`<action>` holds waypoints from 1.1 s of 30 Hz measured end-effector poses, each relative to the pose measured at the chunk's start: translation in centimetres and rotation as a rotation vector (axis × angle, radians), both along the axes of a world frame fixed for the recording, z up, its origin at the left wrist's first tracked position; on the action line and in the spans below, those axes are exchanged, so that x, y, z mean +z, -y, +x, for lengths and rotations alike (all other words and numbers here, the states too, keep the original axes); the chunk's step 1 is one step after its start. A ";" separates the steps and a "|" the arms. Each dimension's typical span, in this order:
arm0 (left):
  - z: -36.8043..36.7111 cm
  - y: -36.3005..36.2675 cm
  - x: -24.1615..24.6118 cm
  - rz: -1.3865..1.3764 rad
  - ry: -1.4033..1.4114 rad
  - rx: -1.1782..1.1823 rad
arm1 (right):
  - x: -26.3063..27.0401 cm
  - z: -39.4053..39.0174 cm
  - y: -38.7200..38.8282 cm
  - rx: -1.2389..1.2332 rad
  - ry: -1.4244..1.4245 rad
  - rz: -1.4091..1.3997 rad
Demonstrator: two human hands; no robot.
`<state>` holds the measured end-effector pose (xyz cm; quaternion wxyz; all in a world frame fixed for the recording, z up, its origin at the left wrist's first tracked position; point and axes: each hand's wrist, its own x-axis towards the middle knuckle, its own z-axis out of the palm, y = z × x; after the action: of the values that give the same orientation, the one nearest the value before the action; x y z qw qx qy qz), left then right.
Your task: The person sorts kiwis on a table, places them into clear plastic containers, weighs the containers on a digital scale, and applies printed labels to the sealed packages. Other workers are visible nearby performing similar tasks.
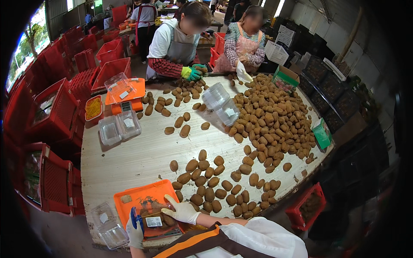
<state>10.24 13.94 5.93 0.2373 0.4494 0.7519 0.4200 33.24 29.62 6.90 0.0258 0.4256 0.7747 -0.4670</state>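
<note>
A clear plastic clamshell box (157, 214) of kiwifruit, with a printed label on its lid, rests at an orange tray-like scale top (124, 211). My left hand (135, 229), in a whitish glove with blue on it, holds the box's left side. My right hand (181, 210), in a white glove, is at the box's upper right side, fingers on the lid. A thin yellow band runs across the lid between the hands. A small tan block (126, 199) lies on the orange top. An empty open clamshell (110, 227) lies left of my left hand.
Loose kiwifruit (209, 194) lie right of the scale, and a large kiwifruit heap (274, 113) covers the far right. More clamshells (120, 127) and another orange scale (127, 106) stand farther off. Two people work across the table; red crates (55, 180) line the left.
</note>
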 end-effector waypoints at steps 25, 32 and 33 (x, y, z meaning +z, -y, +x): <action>3.7 0.1 4.7 -0.282 -0.035 0.017 | -7.1 11.0 8.4 0.384 0.110 0.542; 10.0 0.0 9.1 -0.016 -0.296 0.033 | -3.1 11.1 5.6 0.337 0.104 0.443; 10.8 -0.3 9.9 0.045 -0.320 -0.095 | -2.5 11.0 5.3 0.360 0.122 0.464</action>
<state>21.02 14.25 15.88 0.1241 0.5509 0.7482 0.3482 44.24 24.34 4.44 0.0565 0.3032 0.9208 -0.2389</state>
